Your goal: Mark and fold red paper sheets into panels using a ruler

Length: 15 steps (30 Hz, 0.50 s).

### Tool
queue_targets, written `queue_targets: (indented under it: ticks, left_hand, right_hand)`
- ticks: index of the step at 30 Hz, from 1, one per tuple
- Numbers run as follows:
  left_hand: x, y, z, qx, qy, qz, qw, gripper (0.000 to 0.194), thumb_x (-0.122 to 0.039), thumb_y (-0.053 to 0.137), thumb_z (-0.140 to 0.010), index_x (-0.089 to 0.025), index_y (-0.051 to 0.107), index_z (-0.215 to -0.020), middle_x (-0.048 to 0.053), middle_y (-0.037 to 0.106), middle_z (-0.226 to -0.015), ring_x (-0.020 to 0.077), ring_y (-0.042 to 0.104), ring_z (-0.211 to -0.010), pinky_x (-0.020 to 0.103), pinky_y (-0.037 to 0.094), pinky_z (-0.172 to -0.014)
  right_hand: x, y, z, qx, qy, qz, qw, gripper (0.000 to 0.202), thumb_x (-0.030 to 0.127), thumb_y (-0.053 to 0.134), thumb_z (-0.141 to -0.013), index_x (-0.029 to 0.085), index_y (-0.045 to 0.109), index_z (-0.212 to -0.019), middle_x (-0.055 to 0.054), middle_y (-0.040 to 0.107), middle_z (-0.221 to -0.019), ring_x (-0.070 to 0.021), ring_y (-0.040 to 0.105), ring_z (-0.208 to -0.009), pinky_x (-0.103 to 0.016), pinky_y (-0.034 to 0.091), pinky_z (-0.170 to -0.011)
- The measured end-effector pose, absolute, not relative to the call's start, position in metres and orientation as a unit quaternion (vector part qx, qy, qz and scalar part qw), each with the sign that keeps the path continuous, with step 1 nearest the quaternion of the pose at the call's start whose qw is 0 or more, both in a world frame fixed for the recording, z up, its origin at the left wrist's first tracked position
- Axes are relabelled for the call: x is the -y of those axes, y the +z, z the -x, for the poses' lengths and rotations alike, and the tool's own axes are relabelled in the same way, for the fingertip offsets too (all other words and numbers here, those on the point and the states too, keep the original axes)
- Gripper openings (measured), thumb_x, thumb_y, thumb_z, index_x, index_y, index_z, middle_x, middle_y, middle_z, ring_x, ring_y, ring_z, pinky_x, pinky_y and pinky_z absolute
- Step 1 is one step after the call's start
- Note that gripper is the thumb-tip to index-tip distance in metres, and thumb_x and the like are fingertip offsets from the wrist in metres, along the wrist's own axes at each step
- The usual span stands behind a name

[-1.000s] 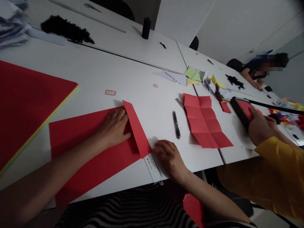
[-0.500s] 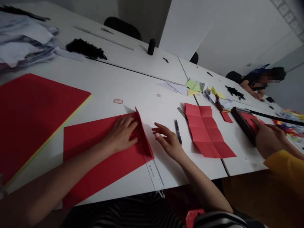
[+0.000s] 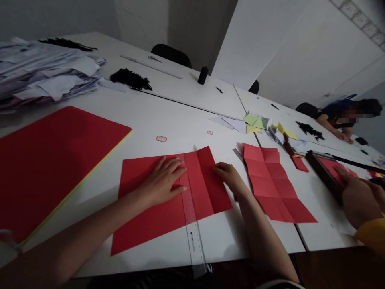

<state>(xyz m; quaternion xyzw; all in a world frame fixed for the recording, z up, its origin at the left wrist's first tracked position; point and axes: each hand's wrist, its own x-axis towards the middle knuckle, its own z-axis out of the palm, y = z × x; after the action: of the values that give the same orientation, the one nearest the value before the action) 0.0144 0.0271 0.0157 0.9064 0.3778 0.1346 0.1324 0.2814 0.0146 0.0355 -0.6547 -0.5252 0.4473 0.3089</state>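
Observation:
A red sheet (image 3: 144, 224) lies on the white table, with one crease near its right side and that end lifted slightly. Across the sheet runs a clear ruler (image 3: 192, 220), its lower end past the table's front edge. My left hand (image 3: 165, 180) rests flat with spread fingers on the sheet, fingertips on the ruler's left edge. At the sheet's right edge, my right hand (image 3: 228, 174) has its fingers pinched together on the red paper. To its right lies a creased red sheet (image 3: 264, 180) with a grid of folds.
A large red stack (image 3: 60, 160) lies at left, below piled papers (image 3: 54, 76). Black cords (image 3: 130, 78) and a black spool (image 3: 203, 75) are farther back. Paper scraps (image 3: 254, 121) lie mid-table. At right, a co-worker's hand (image 3: 357, 196) touches red paper in a dark tray.
The raised flap of the red sheet has opened out to the right, uncovering the ruler. My right hand has closed on the sheet's edge. The view has shifted.

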Motion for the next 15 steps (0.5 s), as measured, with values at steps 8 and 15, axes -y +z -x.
queue_targets:
  ticks: [8, 15]
  left_hand:
    - [-0.037, 0.017, -0.007, -0.391, 0.11, -0.905, 0.127, 0.05, -0.053, 0.048, -0.092, -0.025, 0.05, -0.134, 0.007, 0.044, -0.145, 0.028, 0.033, -0.14, 0.054, 0.017, -0.118]
    - [-0.042, 0.018, -0.007, -0.38, 0.111, -0.909, 0.127, 0.05, -0.052, 0.049, -0.091, -0.026, 0.05, -0.133, 0.007, 0.044, -0.146, 0.027, 0.036, -0.139, 0.053, 0.016, -0.119]
  right_hand:
    - [-0.008, 0.034, -0.304, 0.47, 0.514, 0.624, 0.356, 0.025, 0.047, 0.061, -0.079, 0.022, 0.062, -0.084, 0.0, 0.067, -0.076, -0.017, 0.061, -0.066, -0.027, 0.046, -0.059]
    - [-0.012, 0.029, -0.305, 0.479, 0.485, 0.643, 0.349, 0.028, 0.05, 0.06, -0.078, 0.023, 0.063, -0.084, -0.001, 0.069, -0.079, -0.0186, 0.062, -0.068, -0.028, 0.046, -0.058]
